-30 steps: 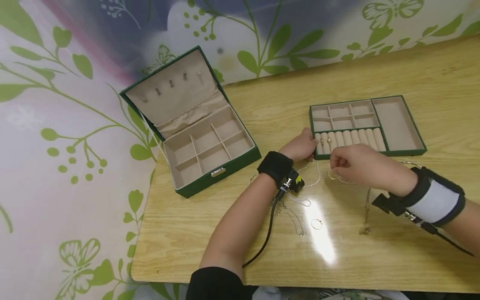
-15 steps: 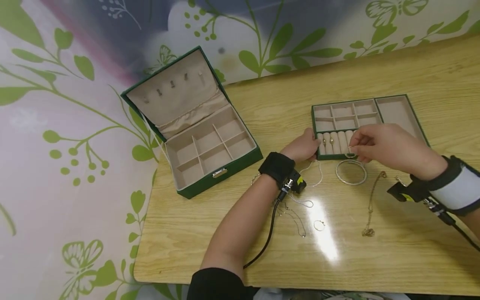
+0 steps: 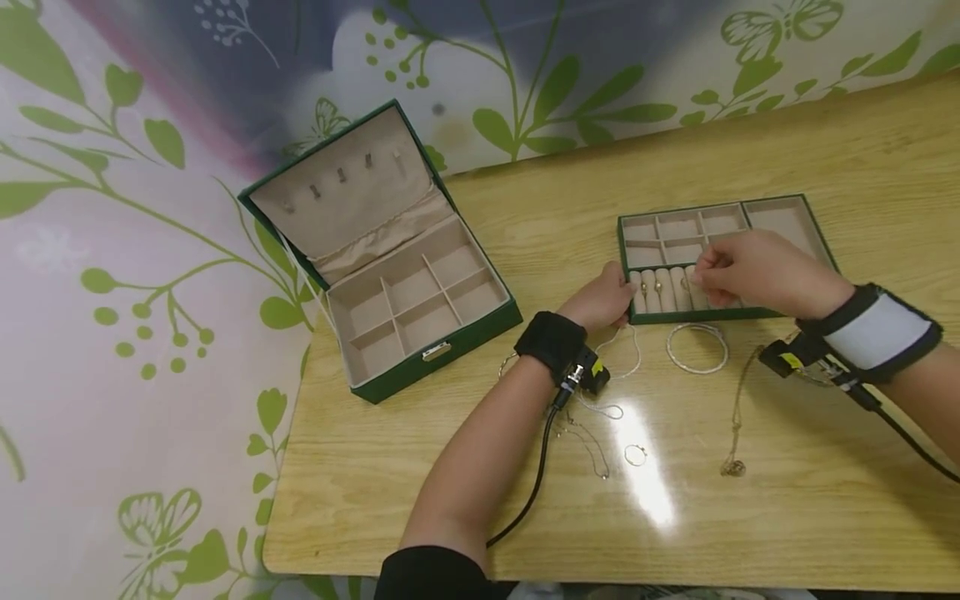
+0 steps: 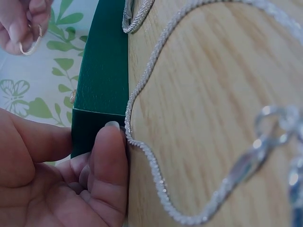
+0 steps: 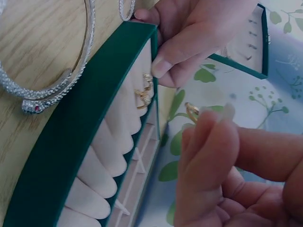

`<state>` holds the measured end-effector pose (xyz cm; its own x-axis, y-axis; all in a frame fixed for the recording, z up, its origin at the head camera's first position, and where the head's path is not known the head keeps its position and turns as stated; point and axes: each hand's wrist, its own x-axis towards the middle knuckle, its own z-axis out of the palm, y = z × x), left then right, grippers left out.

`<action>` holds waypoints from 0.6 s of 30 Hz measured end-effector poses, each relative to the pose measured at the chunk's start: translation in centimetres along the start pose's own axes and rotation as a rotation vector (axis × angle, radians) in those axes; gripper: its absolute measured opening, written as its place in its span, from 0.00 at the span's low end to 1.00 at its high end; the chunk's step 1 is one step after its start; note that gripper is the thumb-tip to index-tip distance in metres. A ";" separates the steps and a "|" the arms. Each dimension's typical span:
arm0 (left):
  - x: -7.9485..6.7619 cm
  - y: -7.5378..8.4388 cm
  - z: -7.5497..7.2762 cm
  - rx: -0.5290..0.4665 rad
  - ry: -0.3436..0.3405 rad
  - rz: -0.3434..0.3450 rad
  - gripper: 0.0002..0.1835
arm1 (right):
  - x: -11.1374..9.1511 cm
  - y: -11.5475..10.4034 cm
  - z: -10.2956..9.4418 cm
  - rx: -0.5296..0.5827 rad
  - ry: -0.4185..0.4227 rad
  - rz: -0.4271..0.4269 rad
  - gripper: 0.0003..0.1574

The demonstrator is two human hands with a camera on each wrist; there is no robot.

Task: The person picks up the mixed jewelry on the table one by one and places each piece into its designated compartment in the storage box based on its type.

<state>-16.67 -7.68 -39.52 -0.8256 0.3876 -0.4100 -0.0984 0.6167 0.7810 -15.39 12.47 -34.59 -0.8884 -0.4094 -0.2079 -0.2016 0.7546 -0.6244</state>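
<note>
A green jewelry tray (image 3: pixel 656 317) lies on the table, with small compartments and cream ring rolls (image 3: pixel 667 300). My left hand (image 3: pixel 602 300) grips its near left corner, thumb and fingers on either side in the left wrist view. Two gold rings (image 5: pixel 143 94) sit between the rolls at that end. Over the rolls, my right hand (image 3: pixel 761 268) pinches a gold ring (image 5: pixel 192 111) between thumb and fingertips. In front of the tray lies a silver snake-shaped bangle (image 5: pixel 52 97). A silver chain (image 4: pixel 154 165) runs beside my left hand.
An open green jewelry box (image 3: pixel 480 321) with a divided inside stands at the left. A gold necklace (image 3: pixel 736 433) lies nearer the right arm. Toward the front are a thin gold hoop (image 3: pixel 627 455) and a fine chain (image 3: pixel 598 454). A patterned cloth (image 3: pixel 570 108) rises behind the table.
My right hand has come up from the tabletop by the bangle to above the ring rolls, carrying the ring, and the bangle now shows. My left hand stays on the tray corner.
</note>
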 end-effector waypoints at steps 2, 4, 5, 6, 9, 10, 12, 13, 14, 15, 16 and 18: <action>0.0 0.0 0.0 0.000 0.001 -0.001 0.08 | 0.5 0.1 0.1 -0.001 -0.008 0.005 0.13; 0.0 0.0 0.0 -0.005 -0.004 0.002 0.08 | 0.9 0.2 0.3 0.020 -0.022 0.017 0.14; 0.0 0.0 0.0 -0.007 -0.005 0.002 0.08 | 1.1 0.3 0.3 0.025 -0.028 0.021 0.15; 0.0 0.0 0.0 -0.006 -0.006 0.004 0.08 | 1.3 0.3 0.4 0.029 -0.033 0.026 0.16; -0.1 0.0 0.0 -0.008 -0.008 0.009 0.08 | 1.8 0.4 0.7 0.026 -0.040 0.035 0.18; -0.1 0.0 0.0 -0.009 -0.006 0.011 0.08 | 2.0 0.5 0.7 0.019 -0.042 0.039 0.19; -0.1 0.0 0.0 -0.011 -0.003 0.011 0.08 | 2.3 0.4 0.9 0.011 -0.045 0.047 0.21; -0.1 0.0 0.0 -0.016 -0.001 0.009 0.08 | 2.4 0.4 1.0 0.005 -0.046 0.052 0.21; 0.0 0.0 0.0 -0.017 0.001 0.007 0.08 | 2.5 0.4 1.0 0.003 -0.047 0.055 0.22; 0.0 0.0 0.0 -0.019 0.002 0.005 0.08 | 2.6 0.4 1.1 0.002 -0.048 0.058 0.22; 0.0 0.0 0.1 -0.019 0.003 0.002 0.08 | 2.7 0.4 1.2 -0.004 -0.047 0.060 0.22; 0.0 -0.1 0.1 -0.015 0.004 0.001 0.08 | 2.8 0.4 1.4 -0.011 -0.040 0.059 0.22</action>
<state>-16.60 -7.68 -39.64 -0.8281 0.3856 -0.4070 -0.1056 0.6057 0.7886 -17.35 10.91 -36.49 -0.8819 -0.3835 -0.2740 -0.1539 0.7838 -0.6017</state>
